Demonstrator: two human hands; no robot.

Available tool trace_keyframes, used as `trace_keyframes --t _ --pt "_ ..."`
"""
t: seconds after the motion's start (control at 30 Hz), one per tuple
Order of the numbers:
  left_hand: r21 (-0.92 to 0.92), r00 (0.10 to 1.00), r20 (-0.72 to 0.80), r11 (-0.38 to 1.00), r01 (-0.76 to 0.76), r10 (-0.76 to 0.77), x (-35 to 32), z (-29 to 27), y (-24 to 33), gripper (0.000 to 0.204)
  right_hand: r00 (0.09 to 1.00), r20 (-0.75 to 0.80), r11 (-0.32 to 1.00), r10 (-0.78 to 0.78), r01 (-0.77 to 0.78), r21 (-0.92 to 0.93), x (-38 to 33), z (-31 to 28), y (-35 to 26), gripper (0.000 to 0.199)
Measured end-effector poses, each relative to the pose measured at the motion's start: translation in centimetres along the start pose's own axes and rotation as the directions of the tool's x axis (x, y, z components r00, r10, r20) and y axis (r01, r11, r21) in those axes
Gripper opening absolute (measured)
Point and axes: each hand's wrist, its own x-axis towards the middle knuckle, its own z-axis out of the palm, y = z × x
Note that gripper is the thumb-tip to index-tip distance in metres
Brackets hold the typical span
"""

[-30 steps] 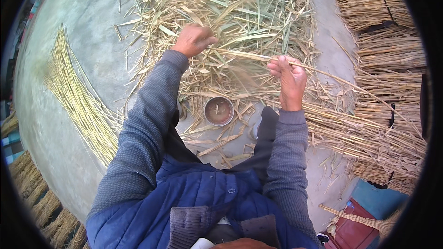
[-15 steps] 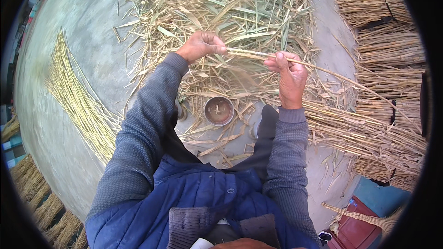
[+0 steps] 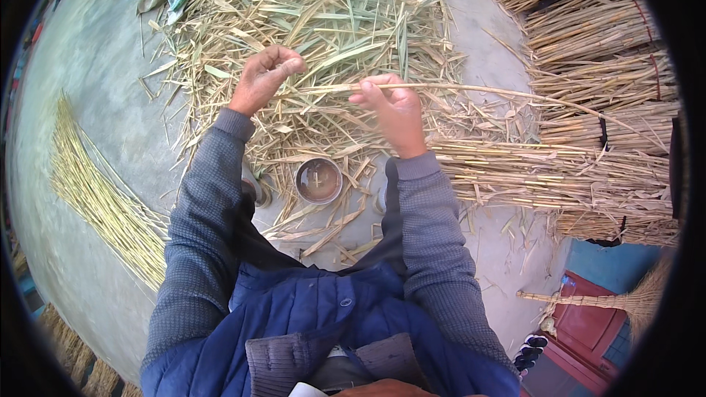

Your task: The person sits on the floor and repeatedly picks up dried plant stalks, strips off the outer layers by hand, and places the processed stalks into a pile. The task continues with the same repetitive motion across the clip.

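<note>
- Above the green-tan dry leaf heap (image 3: 323,11), right fingers (image 3: 373,93) pinch one long tan stalk (image 3: 456,87).
- Left fingers (image 3: 289,68) curl; contents unclear.
- Likely stripping; next needs left pinch.

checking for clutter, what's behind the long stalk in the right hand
Behind the stalk, in this view, are loose leaves, some gray floor and, farther right, bundled stalks. The floor under the leaves and bundles is covered.
</note>
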Motion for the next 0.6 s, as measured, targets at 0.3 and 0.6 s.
trace_keyframes --t 0.3,0.6 --pt "0.547 0.987 0.146 0.826 -0.136 0.066 -0.5 -5.6 -2.0 0.025 0.977 -0.195 0.995 -0.087 0.096 0.034 0.9 -3.7 -2.0 0.023" --pt "0.618 0.881 0.213 0.64 -0.456 0.423 -1.6 0.5 -0.3 0.029 0.994 -0.106 0.998 -0.012 0.019 0.065 0.7 0.0 -0.9 0.029"
